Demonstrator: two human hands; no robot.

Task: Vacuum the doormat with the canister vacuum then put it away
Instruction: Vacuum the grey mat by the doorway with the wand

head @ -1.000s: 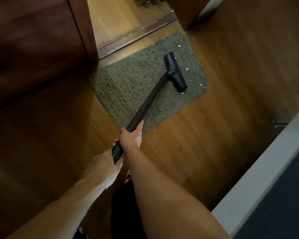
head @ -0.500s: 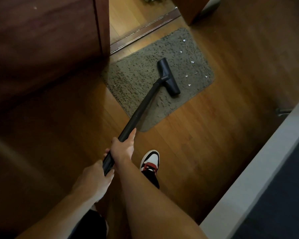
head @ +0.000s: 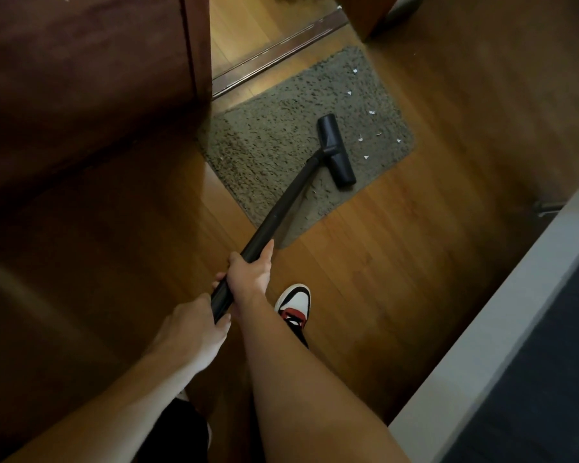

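While the doormat (head: 281, 142) lies flat on the wooden floor (head: 398, 262) just in front of the door threshold (head: 274, 51), both bare hands hold the black vacuum wand (head: 281, 202), which slants up from the lower middle of the view toward the mat. The right hand (head: 249, 279) sits farther up the wand, its grip wrapped around the tube with the thumb stretched along it; the left hand (head: 194, 325) is just behind it, its grip closed on the wand's near end. The black floor nozzle (head: 336, 150) rests on the right half of the doormat, set crosswise to the wand. Small white scraps (head: 361, 139) lie scattered on the mat to the right of the nozzle. A white, red and black sneaker (head: 295, 310) stands on the floor just right of the right forearm. A dark wooden door (head: 81, 78) fills the upper left, and a pale ledge (head: 498, 329) runs along the lower right. The canister itself is out of view.
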